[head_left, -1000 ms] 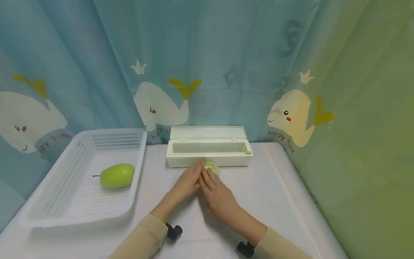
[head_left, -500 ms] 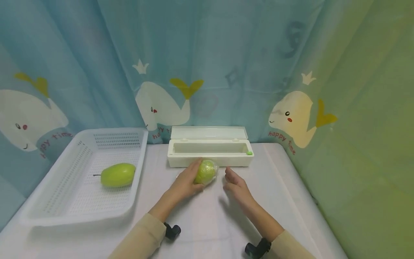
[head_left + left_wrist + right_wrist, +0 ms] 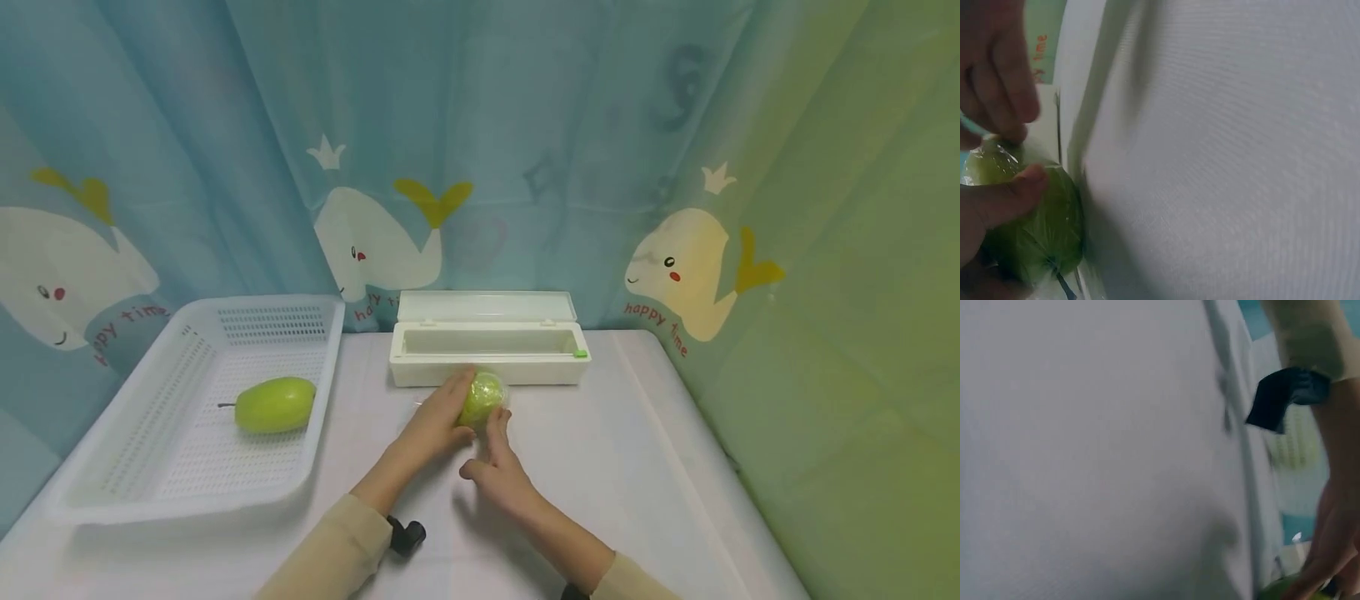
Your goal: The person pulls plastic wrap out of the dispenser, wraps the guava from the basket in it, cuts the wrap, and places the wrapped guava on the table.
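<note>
A green, pear-like fruit (image 3: 483,398) wrapped in clear plastic film sits at the front of a white box. My left hand (image 3: 438,417) holds it from the left, fingers behind and thumb in front. In the left wrist view, the left thumb (image 3: 1010,199) lies across the film, and a dark stem (image 3: 1063,284) pokes out at the lower end of the wrapped fruit (image 3: 1054,231). Fingers of my right hand (image 3: 498,467) extend to the film at the fruit's right side, with the thumb held apart. In the right wrist view, only a sliver of the fruit (image 3: 1279,589) shows.
Behind the fruit stands the white film dispenser box (image 3: 491,372), its lid (image 3: 486,307) raised and a green slider (image 3: 580,354) on its right end. To the left, a white plastic basket (image 3: 97,500) holds another green fruit (image 3: 275,405). A patterned curtain (image 3: 525,167) hangs behind.
My right hand lifted off the fruit to the right, then came back to its right side with fingers extended. My left hand kept hold; the fruit tilted up into fuller view between the earlier frames.
</note>
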